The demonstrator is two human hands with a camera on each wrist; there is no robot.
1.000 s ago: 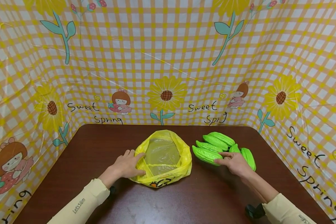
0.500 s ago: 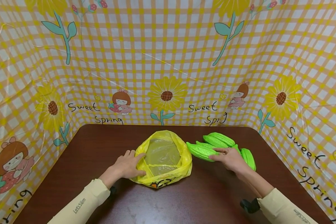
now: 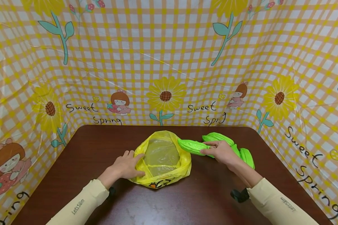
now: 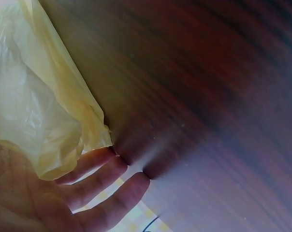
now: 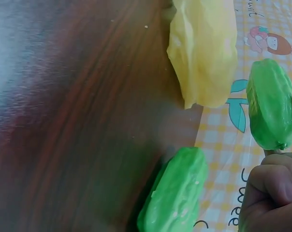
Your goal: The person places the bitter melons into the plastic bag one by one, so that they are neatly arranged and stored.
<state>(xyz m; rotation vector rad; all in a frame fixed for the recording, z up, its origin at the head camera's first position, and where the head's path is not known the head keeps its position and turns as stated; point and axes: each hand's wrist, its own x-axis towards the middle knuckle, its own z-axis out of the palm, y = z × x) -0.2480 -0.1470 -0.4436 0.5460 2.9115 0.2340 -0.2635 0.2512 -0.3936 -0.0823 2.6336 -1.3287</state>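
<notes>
My right hand (image 3: 223,153) pinches a ridged green fruit (image 3: 192,147) right of centre in the frame's lower half, its tip overlapping the yellow bag (image 3: 171,178) at the rim's right. My left hand (image 3: 126,165), fingers loosely spread, rests on the bag's left rim; more green fruits (image 3: 247,157) lie farther right.

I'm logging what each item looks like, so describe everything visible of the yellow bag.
The yellow bag looks like thin, crinkled, translucent plastic. It rests on the dark brown table, mouth open and facing up; no contents can be made out. Its near side carries a black and orange print. The person's left grip touches the left rim, thumb and index finger over the edge. The held green vegetable overlaps the right rim in the head view, but the right wrist view shows a gap between them.
</notes>
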